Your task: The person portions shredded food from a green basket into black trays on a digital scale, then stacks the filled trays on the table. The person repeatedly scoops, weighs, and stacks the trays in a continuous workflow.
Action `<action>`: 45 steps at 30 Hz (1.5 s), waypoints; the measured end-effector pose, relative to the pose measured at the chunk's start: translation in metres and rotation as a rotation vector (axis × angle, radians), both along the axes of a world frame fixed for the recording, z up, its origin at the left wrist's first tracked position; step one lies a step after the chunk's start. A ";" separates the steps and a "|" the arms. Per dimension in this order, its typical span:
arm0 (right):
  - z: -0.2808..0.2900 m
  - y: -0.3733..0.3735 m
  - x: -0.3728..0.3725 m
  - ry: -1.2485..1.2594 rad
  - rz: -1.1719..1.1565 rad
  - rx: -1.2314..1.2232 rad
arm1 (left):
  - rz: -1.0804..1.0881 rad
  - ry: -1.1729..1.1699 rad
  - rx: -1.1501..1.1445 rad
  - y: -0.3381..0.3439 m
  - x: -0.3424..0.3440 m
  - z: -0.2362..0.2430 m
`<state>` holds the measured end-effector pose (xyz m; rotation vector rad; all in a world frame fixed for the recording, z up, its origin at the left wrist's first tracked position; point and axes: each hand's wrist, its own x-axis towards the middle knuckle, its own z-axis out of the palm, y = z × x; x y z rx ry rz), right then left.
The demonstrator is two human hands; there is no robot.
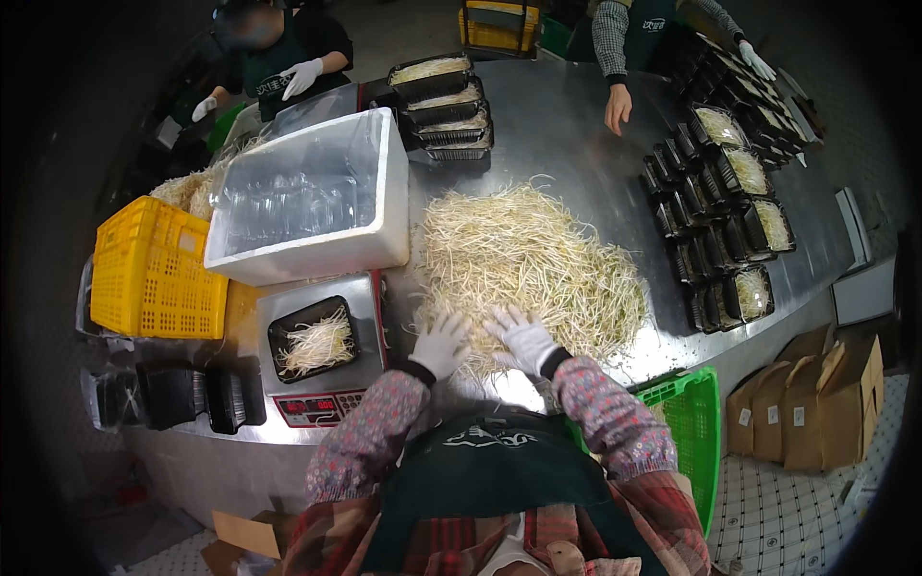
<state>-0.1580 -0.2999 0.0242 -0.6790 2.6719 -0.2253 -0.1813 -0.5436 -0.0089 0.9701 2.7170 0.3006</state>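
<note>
A broad heap of bean sprouts (528,254) lies on the metal table in front of me. My left hand (442,346), in a white glove, rests at the heap's near left edge with its fingers spread. Beside it, my right hand (523,338), gloved too, lies against the near edge with fingers apart. Neither hand holds anything. Left of my hands, a black plastic tray (313,338) with some bean sprouts in it sits on a digital scale (370,322).
A white foam box (389,192) with clear plastic inside stands behind the scale, beside a yellow crate (158,274). Filled black trays (447,115) are stacked beyond; more trays (715,216) stand at right. A green crate (706,442) adjoins my right arm. Two co-workers stand across the table (567,125).
</note>
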 end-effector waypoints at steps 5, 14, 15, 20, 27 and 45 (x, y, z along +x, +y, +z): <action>0.015 0.020 0.070 0.020 0.008 0.001 | 0.000 -0.122 0.000 -0.019 0.064 0.045; 0.008 0.007 -0.034 -0.019 -0.087 0.028 | 0.254 -0.091 0.089 -0.001 -0.017 0.001; 0.004 0.005 -0.032 0.059 -0.118 -0.027 | 0.299 -0.135 0.142 -0.001 -0.013 -0.005; 0.001 0.027 -0.041 -0.070 -0.213 -0.084 | 0.251 -0.149 0.169 -0.004 0.005 0.009; 0.116 0.044 -0.060 0.006 -0.396 -0.197 | -0.021 0.020 0.163 -0.037 0.043 0.065; 0.016 -0.013 -0.007 0.020 -0.219 0.064 | 0.159 0.057 -0.064 0.011 -0.018 0.018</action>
